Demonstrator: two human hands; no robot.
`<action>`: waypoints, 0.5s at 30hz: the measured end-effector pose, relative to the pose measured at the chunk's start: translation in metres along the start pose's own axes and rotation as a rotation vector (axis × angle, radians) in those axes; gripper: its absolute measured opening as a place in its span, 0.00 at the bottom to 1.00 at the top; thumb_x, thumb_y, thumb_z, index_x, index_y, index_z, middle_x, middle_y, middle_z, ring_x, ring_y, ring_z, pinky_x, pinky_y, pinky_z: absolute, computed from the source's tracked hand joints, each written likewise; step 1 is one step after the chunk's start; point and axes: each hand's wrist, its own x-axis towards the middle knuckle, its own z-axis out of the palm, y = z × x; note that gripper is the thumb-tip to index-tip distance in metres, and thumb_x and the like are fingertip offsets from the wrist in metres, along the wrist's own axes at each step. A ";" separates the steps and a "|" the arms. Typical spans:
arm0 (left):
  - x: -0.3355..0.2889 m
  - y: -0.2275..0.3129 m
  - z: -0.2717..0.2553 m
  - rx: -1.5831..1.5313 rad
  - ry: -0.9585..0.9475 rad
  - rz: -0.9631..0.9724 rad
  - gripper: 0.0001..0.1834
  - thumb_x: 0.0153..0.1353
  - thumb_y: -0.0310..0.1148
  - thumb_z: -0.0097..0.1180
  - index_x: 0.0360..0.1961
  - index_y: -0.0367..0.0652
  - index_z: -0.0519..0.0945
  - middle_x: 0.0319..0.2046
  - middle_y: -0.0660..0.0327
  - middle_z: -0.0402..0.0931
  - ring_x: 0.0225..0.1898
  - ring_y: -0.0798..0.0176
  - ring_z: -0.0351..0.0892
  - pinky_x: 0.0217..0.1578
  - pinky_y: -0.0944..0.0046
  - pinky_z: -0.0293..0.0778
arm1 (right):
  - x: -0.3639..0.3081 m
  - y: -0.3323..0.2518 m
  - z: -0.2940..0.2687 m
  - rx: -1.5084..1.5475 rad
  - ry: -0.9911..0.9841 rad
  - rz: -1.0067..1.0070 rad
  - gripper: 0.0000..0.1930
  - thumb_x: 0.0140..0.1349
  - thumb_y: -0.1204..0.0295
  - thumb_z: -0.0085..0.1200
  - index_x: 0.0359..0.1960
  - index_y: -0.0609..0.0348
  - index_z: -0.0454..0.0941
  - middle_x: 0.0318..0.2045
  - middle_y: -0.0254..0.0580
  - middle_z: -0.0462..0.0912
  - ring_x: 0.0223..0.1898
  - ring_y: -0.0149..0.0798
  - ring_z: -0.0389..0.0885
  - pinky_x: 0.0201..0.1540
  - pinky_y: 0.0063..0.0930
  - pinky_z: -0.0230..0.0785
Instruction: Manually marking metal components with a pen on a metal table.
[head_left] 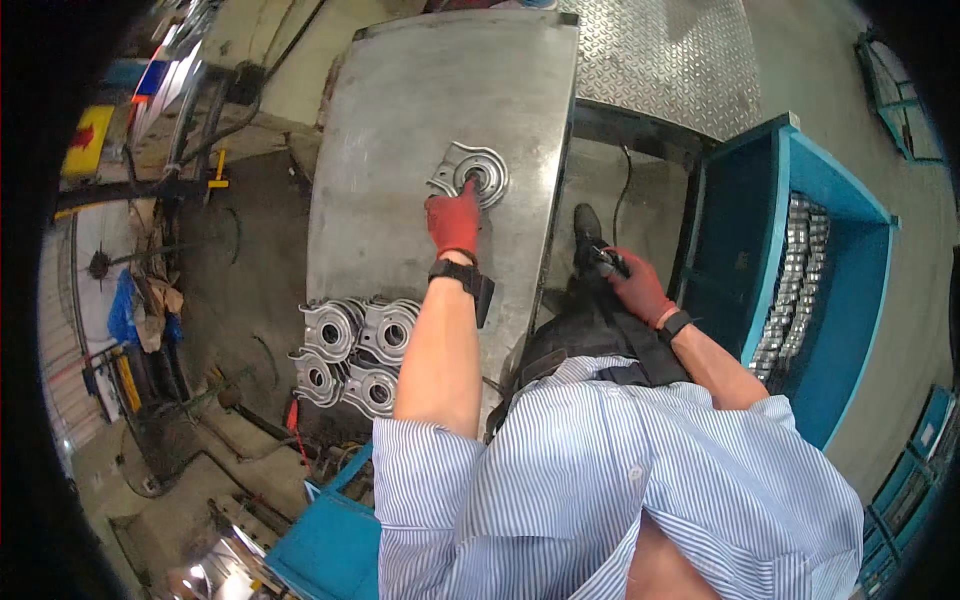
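Note:
A stamped metal bracket with a round ringed centre lies on the steel-topped table. My left hand, in a red glove, is at the bracket's near side, its forefinger reaching into the centre hole and the other fingers curled. My right hand, also red-gloved, is closed around a small dark tool with a metallic end; its exact kind is unclear. That hand is held off the table's right edge, above my leg. Several similar brackets sit close together in stacks at the table's near left corner.
To my right stands a blue metal bin holding rows of stacked shiny metal parts. A diamond-plate surface lies beyond the table's right side. Another blue container is at lower left. Machinery with cables fills the left.

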 end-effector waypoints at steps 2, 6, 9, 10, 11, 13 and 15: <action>0.014 -0.002 0.017 0.045 -0.012 -0.030 0.41 0.49 0.60 0.59 0.39 0.24 0.69 0.36 0.42 0.77 0.42 0.42 0.78 0.42 0.55 0.72 | 0.000 0.010 0.001 -0.038 0.023 -0.011 0.18 0.54 0.74 0.56 0.48 0.58 0.74 0.43 0.53 0.78 0.47 0.54 0.75 0.50 0.39 0.67; 0.025 -0.032 0.025 -0.109 -0.045 -0.083 0.34 0.47 0.56 0.63 0.30 0.26 0.76 0.28 0.45 0.79 0.37 0.47 0.80 0.39 0.55 0.73 | 0.002 0.001 0.002 -0.048 -0.002 -0.086 0.18 0.53 0.74 0.56 0.47 0.59 0.74 0.44 0.52 0.78 0.48 0.55 0.74 0.50 0.39 0.67; -0.027 0.012 -0.005 -0.458 -0.210 -0.163 0.24 0.53 0.46 0.61 0.25 0.28 0.79 0.23 0.53 0.78 0.29 0.58 0.80 0.31 0.58 0.73 | 0.006 -0.002 -0.006 -0.067 -0.022 -0.070 0.18 0.53 0.74 0.56 0.47 0.59 0.74 0.45 0.52 0.77 0.47 0.55 0.75 0.50 0.39 0.67; -0.044 0.014 -0.016 -0.577 -0.249 -0.219 0.22 0.54 0.43 0.61 0.27 0.28 0.79 0.23 0.54 0.78 0.28 0.61 0.79 0.29 0.59 0.73 | 0.008 0.000 -0.003 -0.093 -0.045 -0.081 0.18 0.52 0.74 0.56 0.47 0.59 0.74 0.45 0.52 0.77 0.47 0.55 0.75 0.50 0.39 0.67; -0.060 0.009 -0.021 -0.675 -0.275 -0.267 0.21 0.54 0.41 0.61 0.28 0.28 0.79 0.24 0.55 0.78 0.28 0.62 0.78 0.28 0.59 0.72 | 0.009 -0.002 -0.002 -0.106 -0.074 -0.108 0.19 0.52 0.74 0.56 0.48 0.59 0.73 0.45 0.52 0.77 0.47 0.55 0.75 0.50 0.38 0.67; -0.088 -0.001 -0.025 -0.846 -0.318 -0.356 0.19 0.54 0.38 0.61 0.31 0.27 0.78 0.25 0.55 0.79 0.27 0.65 0.78 0.27 0.61 0.72 | 0.010 -0.005 0.003 -0.116 -0.127 -0.171 0.19 0.52 0.74 0.56 0.48 0.59 0.73 0.45 0.52 0.77 0.47 0.55 0.74 0.50 0.38 0.67; -0.113 -0.010 -0.028 -0.749 -0.296 -0.321 0.18 0.54 0.36 0.62 0.33 0.27 0.78 0.27 0.53 0.79 0.27 0.63 0.78 0.28 0.61 0.72 | 0.010 -0.006 0.008 -0.127 -0.173 -0.227 0.19 0.52 0.73 0.56 0.48 0.59 0.73 0.45 0.52 0.77 0.48 0.54 0.74 0.51 0.38 0.67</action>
